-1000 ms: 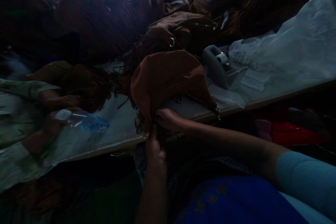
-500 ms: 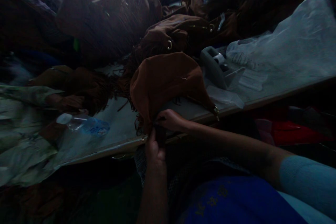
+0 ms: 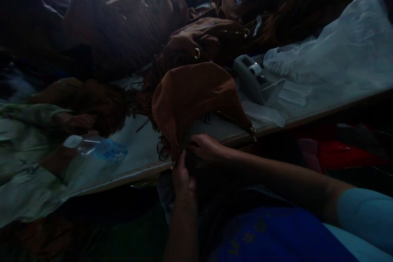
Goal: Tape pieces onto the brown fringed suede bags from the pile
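Note:
A brown fringed bag (image 3: 196,90) lies across the table's front edge, with metal hardware at its right-hand tip. My left hand (image 3: 184,176) is closed on the bag's near left end, thumb pointing up along it. Just to the right, my right hand (image 3: 205,146) has its fingers bent together close to the same end. Dark shadow covers its fingertips, so what they pinch, if anything, cannot be made out.
A grey tape dispenser (image 3: 253,80) stands right of the bag, before clear plastic sheeting (image 3: 346,45). More brown bags (image 3: 211,35) pile up behind. At left lie a plastic bottle (image 3: 98,147) and a co-worker's hand (image 3: 80,122) on brown fringed material. The table edge (image 3: 123,179) runs in front.
My right hand has shifted slightly right and down, away from the bag's end. My left hand has moved a little right and down with that end. The bag's body stays in place.

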A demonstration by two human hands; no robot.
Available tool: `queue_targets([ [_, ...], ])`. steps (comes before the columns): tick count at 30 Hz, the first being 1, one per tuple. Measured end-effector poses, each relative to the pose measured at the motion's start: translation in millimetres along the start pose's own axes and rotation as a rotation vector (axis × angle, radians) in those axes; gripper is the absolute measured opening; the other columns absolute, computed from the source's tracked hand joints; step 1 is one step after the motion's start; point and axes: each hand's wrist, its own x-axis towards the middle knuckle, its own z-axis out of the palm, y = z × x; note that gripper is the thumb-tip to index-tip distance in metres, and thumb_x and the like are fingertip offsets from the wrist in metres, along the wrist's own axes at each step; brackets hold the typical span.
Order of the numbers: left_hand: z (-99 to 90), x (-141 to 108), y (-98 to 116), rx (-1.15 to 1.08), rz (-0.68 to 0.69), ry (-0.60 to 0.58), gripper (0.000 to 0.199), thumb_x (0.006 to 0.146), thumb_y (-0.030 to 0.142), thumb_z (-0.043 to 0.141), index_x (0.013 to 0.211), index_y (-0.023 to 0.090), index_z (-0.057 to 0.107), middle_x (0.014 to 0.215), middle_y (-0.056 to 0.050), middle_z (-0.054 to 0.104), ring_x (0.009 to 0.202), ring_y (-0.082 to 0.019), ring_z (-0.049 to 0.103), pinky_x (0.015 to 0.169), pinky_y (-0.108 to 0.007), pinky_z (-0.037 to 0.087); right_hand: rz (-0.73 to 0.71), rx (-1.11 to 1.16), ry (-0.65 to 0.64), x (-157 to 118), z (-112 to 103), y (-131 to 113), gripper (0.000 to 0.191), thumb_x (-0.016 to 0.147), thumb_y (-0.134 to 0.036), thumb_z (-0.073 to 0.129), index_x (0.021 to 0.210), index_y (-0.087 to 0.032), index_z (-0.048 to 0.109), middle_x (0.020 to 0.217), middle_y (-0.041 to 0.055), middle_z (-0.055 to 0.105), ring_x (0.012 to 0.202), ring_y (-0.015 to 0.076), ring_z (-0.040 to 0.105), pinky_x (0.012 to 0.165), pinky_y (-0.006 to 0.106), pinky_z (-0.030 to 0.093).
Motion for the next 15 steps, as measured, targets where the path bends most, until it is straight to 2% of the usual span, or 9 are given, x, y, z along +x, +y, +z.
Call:
queue_targets([
  [4,-5.3,3,-2,0.022,0.031,-0.014,0.021,0.075,0.021,0.061,0.096,0.017,0.064,0.102,-0.007,0.067,0.097,-0.018,0.061,0.081,-0.027,0.05,-0.033,-0.003,-0.025,6,-2,-2,0.021,0.079,-0.029,0.05,0.083,-0.016,0.066,0.08,0.0045,0.065,0.068,0.0126,0.054,0.052,0.02,0.028],
  [9,-8.8,5,-4,0.011,0.015,-0.001,0.02,0.074,0.018,0.063,0.094,0.018,0.064,0.106,-0.006,0.065,0.093,-0.017,0.062,0.078,-0.026,0.051,-0.039,-0.052,0.025,6,-1,-4,0.02,0.078,-0.024,0.048,0.086,-0.017,0.066,0.081,0.004,0.066,0.068,0.0128,0.055,0.053,0.021,0.028],
  [15,0.3,4,-7,-0.04,0.017,0.035,0.018,0.072,0.014,0.062,0.089,0.016,0.064,0.099,-0.006,0.067,0.088,-0.016,0.063,0.077,-0.027,0.051,-0.104,-0.184,0.119,-2,0,-2,0.018,0.08,-0.025,0.049,0.084,-0.019,0.066,0.081,0.0041,0.065,0.071,0.0141,0.055,0.057,0.022,0.029],
])
